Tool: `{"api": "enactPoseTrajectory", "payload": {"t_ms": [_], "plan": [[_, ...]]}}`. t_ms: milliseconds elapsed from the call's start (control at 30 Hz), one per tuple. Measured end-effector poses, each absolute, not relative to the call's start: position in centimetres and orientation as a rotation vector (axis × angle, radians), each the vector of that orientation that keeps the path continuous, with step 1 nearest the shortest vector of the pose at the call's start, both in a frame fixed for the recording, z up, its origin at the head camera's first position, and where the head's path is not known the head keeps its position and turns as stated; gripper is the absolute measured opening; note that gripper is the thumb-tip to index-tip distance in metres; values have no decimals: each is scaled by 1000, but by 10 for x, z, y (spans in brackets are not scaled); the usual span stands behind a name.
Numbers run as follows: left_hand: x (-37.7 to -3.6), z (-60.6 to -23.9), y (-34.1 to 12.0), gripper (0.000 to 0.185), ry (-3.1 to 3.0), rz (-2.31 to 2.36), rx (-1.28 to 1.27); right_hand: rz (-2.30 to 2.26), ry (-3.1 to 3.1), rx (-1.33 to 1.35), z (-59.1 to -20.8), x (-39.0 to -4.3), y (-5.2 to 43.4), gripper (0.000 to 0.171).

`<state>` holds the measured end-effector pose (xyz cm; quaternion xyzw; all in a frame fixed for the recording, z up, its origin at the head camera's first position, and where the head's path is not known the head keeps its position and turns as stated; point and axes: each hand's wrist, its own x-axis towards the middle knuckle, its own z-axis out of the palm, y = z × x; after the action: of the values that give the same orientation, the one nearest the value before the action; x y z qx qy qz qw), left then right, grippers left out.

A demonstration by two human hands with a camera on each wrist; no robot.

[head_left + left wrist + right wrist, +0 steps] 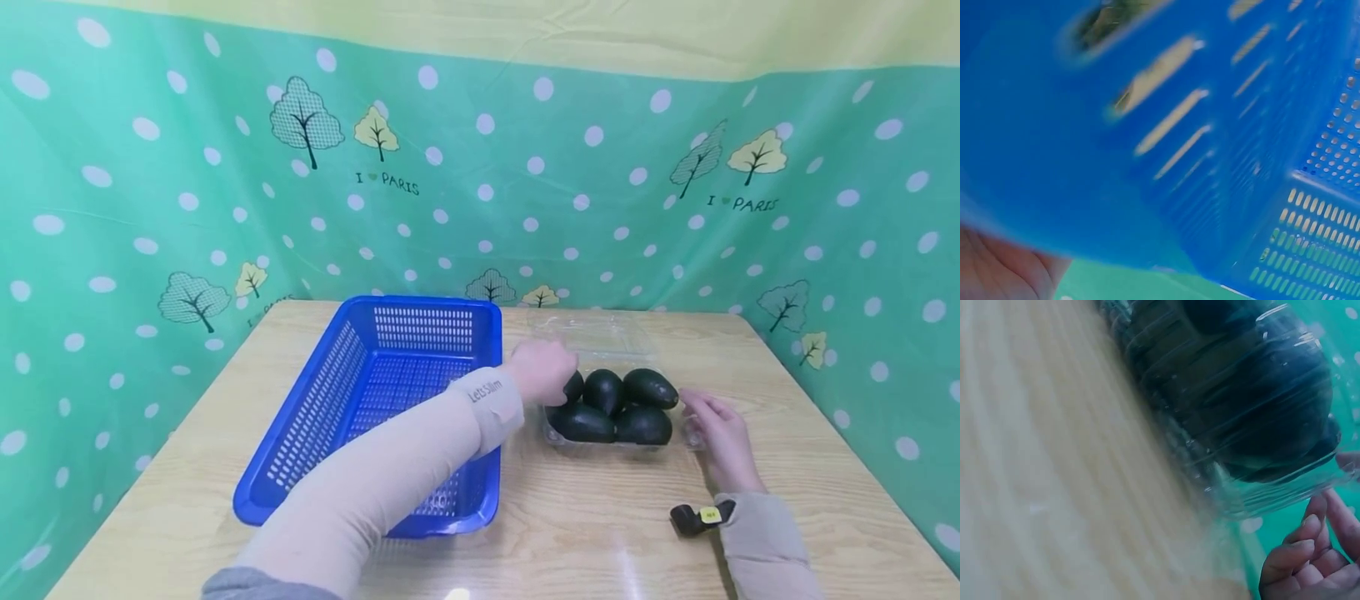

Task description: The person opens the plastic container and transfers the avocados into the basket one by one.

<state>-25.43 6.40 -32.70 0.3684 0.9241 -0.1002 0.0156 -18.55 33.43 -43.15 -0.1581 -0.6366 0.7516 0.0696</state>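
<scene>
While the right hand [722, 437] is pinching the tray rim [1272, 503] (left hand [542, 372]: grip indiscernible), likely firm avocados [583, 423] inside are suiting mid-body holds.

Over the head feed I am seeing a pale wood-grained table [592, 517], its near part catching some glare. A blue slotted basket [318, 417] is standing on its left side; just right of that, a clear plastic box [553, 435] is resting, its lid [592, 333] lying open toward the back.
</scene>
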Motion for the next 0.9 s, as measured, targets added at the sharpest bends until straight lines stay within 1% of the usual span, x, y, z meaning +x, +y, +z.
{"api": "enactPoseTrajectory", "payload": {"t_ms": [100,300,367,733,900], "plan": [[-254,-332,64,31,2865,-353,1165,2302,-1905,-399,-437,-184,335,6],[-252,-338,68,28,2862,-407,1210,2326,-1897,-276,-447,-180,336,17],[-251,-339,69,26,2862,-441,1220,2337,-1897,-252,-449,-179,337,18],[-247,-345,77,27,2823,-645,1240,2316,-1923,-264,-450,-178,337,14],[-246,-346,83,24,2812,-748,1238,2293,-1935,-275,-450,-179,338,13]]}}
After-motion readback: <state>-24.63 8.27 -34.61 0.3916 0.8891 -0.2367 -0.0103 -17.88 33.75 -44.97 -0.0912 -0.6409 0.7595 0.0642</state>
